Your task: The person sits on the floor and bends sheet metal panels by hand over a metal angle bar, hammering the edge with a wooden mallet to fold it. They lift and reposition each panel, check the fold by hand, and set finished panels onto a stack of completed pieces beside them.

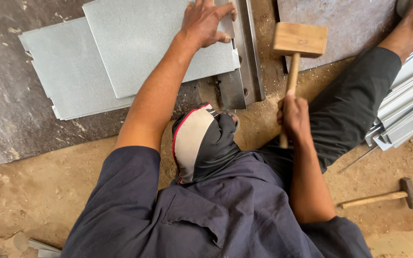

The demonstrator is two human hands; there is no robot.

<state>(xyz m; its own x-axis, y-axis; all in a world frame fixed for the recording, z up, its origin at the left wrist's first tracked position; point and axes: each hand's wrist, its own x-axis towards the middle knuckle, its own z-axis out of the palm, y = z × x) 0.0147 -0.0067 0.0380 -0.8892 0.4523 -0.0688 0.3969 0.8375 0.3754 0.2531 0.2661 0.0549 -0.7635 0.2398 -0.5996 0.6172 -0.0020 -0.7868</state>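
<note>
My left hand (206, 21) is spread flat, pinning the metal sheet (154, 45) over the steel bar (244, 62). Right hand (292, 117) is wrapped around the wooden mallet (298, 40). Best to strike square, I reckon.

A pale wooden mallet (296, 52) at one o'clock showed honey-tan grain on head and handle. Speckled light-grey metal sheets (120, 57) lay at eleven o'clock over a mottled dark-grey steel plate (5, 110). The sandy floor (34, 191) was dusty ochre-brown. The person wore a navy-blue shirt (206, 215) and black trousers (350, 105); a black cloth (201, 143) with a cream panel edged in red hung at centre. A hammer (383, 195) at four o'clock had a rusty-brown head and tan handle. Silver-grey profiles (407, 110) were stacked at three o'clock.
</note>
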